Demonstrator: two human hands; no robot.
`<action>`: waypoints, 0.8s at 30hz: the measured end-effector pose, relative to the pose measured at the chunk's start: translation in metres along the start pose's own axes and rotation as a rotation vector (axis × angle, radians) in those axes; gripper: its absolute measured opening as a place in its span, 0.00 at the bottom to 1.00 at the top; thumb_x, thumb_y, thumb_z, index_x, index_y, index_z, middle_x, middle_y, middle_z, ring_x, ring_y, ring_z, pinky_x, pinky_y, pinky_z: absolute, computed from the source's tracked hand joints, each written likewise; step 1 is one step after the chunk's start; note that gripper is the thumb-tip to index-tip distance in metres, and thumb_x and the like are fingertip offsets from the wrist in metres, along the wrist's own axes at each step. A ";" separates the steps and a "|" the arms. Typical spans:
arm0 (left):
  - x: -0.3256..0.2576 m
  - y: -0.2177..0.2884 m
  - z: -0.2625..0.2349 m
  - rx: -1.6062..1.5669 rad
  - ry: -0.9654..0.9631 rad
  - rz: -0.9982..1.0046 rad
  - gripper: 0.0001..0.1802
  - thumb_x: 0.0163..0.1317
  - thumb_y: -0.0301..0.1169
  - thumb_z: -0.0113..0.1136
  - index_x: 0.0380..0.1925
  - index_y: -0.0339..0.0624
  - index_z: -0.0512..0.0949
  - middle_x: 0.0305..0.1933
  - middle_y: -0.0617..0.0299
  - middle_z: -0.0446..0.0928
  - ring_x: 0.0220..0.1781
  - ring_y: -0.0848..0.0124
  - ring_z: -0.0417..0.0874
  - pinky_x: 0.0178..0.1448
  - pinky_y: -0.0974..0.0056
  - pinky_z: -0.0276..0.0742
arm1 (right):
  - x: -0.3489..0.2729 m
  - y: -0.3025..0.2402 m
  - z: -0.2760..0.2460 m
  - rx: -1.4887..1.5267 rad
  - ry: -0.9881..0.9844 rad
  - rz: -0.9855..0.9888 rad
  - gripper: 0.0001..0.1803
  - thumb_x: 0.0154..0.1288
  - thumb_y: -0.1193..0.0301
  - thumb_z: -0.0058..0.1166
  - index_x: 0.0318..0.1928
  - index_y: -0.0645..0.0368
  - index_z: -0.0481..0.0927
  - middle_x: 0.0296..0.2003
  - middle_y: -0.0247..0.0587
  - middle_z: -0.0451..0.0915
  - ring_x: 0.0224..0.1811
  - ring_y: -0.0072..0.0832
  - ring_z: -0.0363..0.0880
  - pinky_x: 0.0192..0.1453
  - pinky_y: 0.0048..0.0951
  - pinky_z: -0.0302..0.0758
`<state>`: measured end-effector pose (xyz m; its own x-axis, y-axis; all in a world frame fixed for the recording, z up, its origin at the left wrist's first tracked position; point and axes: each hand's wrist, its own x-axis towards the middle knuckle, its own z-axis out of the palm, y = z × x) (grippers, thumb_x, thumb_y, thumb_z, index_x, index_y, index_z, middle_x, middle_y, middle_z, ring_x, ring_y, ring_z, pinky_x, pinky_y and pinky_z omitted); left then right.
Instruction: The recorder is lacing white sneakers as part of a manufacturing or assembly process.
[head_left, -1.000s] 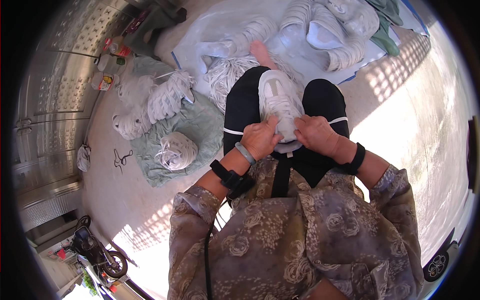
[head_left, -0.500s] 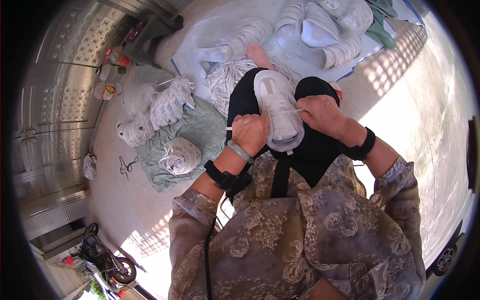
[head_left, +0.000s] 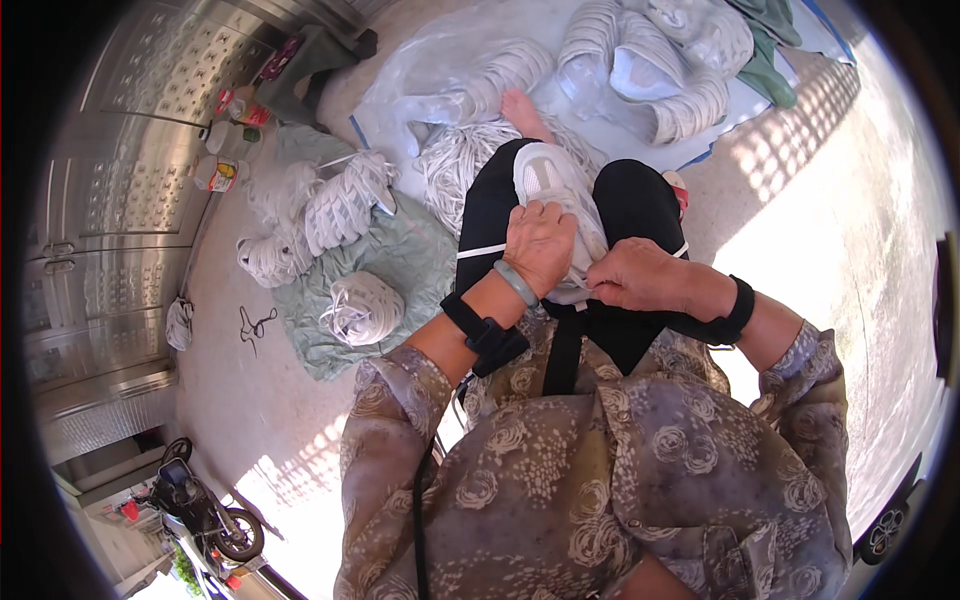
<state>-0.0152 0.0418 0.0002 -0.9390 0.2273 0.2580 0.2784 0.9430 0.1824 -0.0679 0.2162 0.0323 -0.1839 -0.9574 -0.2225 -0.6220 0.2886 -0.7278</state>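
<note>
A white sneaker [head_left: 536, 172] rests on my lap between my knees, toe pointing away from me. My left hand [head_left: 541, 242] is closed over the middle of the shoe, and a white shoelace [head_left: 482, 251] sticks out from it to the left across my thigh. Beside the shoe's opening, my right hand [head_left: 634, 275] is closed in a pinch. A white lace end shows behind its wrist, over my right knee. Both hands cover most of the lacing and part of the collar, so how the laces cross there is hidden.
Left of me, a green cloth [head_left: 425, 235] holds a single white shoe [head_left: 363, 309] and a row of white shoes [head_left: 350, 205]. Ahead lie a heap of white laces [head_left: 450, 165] and rows of shoes [head_left: 690, 110] on plastic sheeting. Jars [head_left: 217, 173] stand by the metal doors.
My left hand has moved right and slightly down, from the shoe's side onto its middle. My right hand has come down toward the shoe's opening, and the lace no longer stretches between them.
</note>
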 end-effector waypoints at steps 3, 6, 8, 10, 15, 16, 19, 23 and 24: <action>0.015 0.002 0.003 -0.250 0.079 -0.101 0.07 0.44 0.26 0.53 0.27 0.41 0.72 0.25 0.58 0.74 0.29 0.62 0.76 0.33 0.59 0.69 | -0.009 0.007 -0.002 -0.030 0.149 0.010 0.04 0.51 0.71 0.51 0.25 0.57 0.74 0.20 0.44 0.75 0.28 0.44 0.75 0.32 0.41 0.70; 0.031 0.002 0.006 -0.688 0.033 -0.252 0.08 0.48 0.24 0.53 0.32 0.38 0.70 0.21 0.60 0.75 0.23 0.69 0.77 0.29 0.65 0.71 | -0.017 0.004 -0.011 -0.012 0.278 -0.051 0.03 0.52 0.72 0.50 0.26 0.58 0.74 0.20 0.45 0.74 0.28 0.45 0.75 0.33 0.41 0.70; 0.034 0.000 0.003 -0.949 -0.006 -0.302 0.08 0.51 0.23 0.52 0.33 0.37 0.70 0.19 0.61 0.75 0.21 0.73 0.76 0.27 0.69 0.72 | -0.020 0.003 -0.013 0.047 0.278 -0.015 0.03 0.54 0.73 0.50 0.27 0.58 0.74 0.21 0.45 0.75 0.28 0.45 0.75 0.33 0.40 0.70; 0.043 0.000 -0.030 -1.422 -0.172 -0.506 0.11 0.51 0.20 0.51 0.37 0.39 0.71 0.20 0.62 0.75 0.22 0.76 0.76 0.29 0.71 0.73 | -0.027 0.010 -0.015 0.073 0.289 0.030 0.03 0.55 0.73 0.50 0.28 0.59 0.74 0.21 0.46 0.75 0.28 0.45 0.75 0.33 0.40 0.69; 0.035 -0.018 -0.136 -1.555 -0.039 -0.408 0.14 0.58 0.24 0.52 0.45 0.37 0.70 0.20 0.66 0.73 0.19 0.82 0.70 0.25 0.77 0.65 | -0.056 0.024 -0.030 -0.011 0.372 0.111 0.01 0.58 0.77 0.48 0.30 0.61 0.73 0.21 0.45 0.73 0.24 0.42 0.74 0.29 0.34 0.70; 0.031 -0.026 -0.150 -1.541 -0.045 -0.373 0.15 0.58 0.24 0.53 0.46 0.36 0.69 0.20 0.66 0.73 0.19 0.82 0.69 0.24 0.78 0.64 | -0.067 0.034 -0.032 -0.011 0.378 0.122 0.01 0.58 0.77 0.48 0.30 0.61 0.73 0.21 0.45 0.73 0.24 0.42 0.74 0.29 0.34 0.70; -0.002 -0.052 -0.190 -1.435 -0.024 -0.386 0.21 0.57 0.26 0.56 0.51 0.35 0.67 0.21 0.66 0.73 0.18 0.84 0.66 0.22 0.80 0.59 | -0.087 0.051 -0.043 -0.260 0.492 0.194 0.03 0.58 0.75 0.49 0.31 0.61 0.72 0.22 0.46 0.73 0.26 0.43 0.74 0.29 0.35 0.69; -0.050 -0.084 -0.211 -1.313 -0.050 -0.537 0.25 0.55 0.25 0.58 0.54 0.35 0.64 0.21 0.68 0.72 0.19 0.84 0.67 0.23 0.81 0.59 | -0.126 0.077 -0.066 -0.357 0.619 0.363 0.05 0.61 0.72 0.48 0.32 0.61 0.72 0.24 0.47 0.73 0.26 0.45 0.72 0.30 0.34 0.69; -0.065 -0.092 -0.213 -1.251 -0.052 -0.607 0.25 0.55 0.24 0.59 0.53 0.35 0.65 0.21 0.68 0.72 0.19 0.84 0.67 0.23 0.80 0.60 | -0.137 0.082 -0.070 -0.336 0.665 0.374 0.06 0.61 0.71 0.48 0.34 0.61 0.72 0.25 0.47 0.73 0.27 0.45 0.72 0.30 0.34 0.69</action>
<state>0.0631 -0.1116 0.1691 -0.9755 -0.0997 -0.1962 -0.2028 0.0611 0.9773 -0.1474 0.3706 0.0483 -0.7690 -0.6321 0.0954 -0.6054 0.6721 -0.4264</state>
